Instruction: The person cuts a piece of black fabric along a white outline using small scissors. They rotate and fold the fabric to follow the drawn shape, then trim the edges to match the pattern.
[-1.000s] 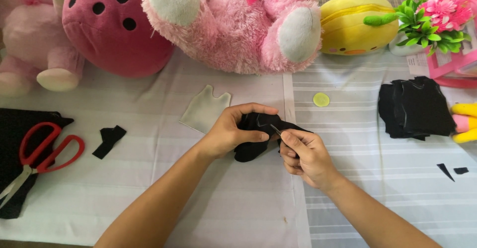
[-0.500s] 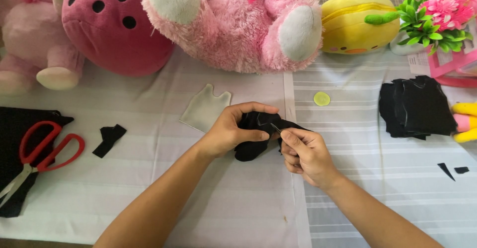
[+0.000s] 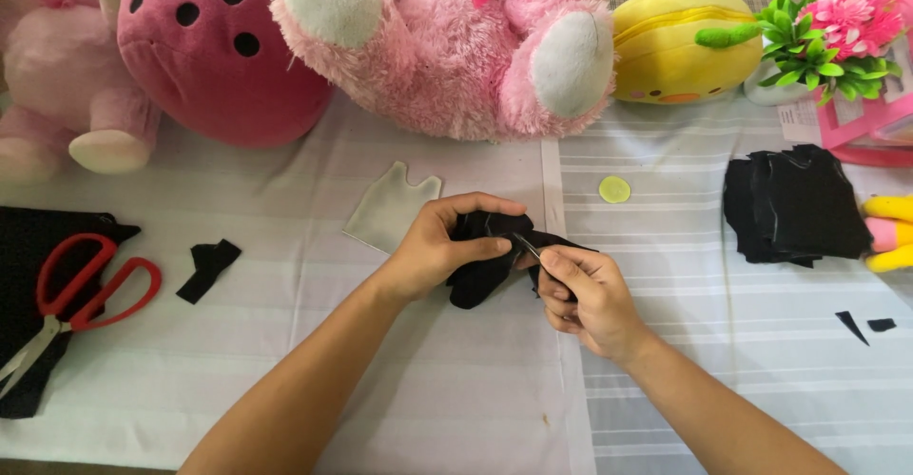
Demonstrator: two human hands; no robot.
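The left hand (image 3: 439,247) was closed around a bunched piece of black fabric (image 3: 485,264), thumb across its front, while the right hand (image 3: 582,296) pinched a thin needle (image 3: 525,244) at the fabric's right edge. The fabric was held just above the white tablecloth (image 3: 456,380), near the middle. Bare cloth lay open below and to both sides; a pale cut pattern piece (image 3: 390,207) sat just beside the left hand, red scissors (image 3: 76,290) well apart. Since the earlier frame, both hands stayed put.
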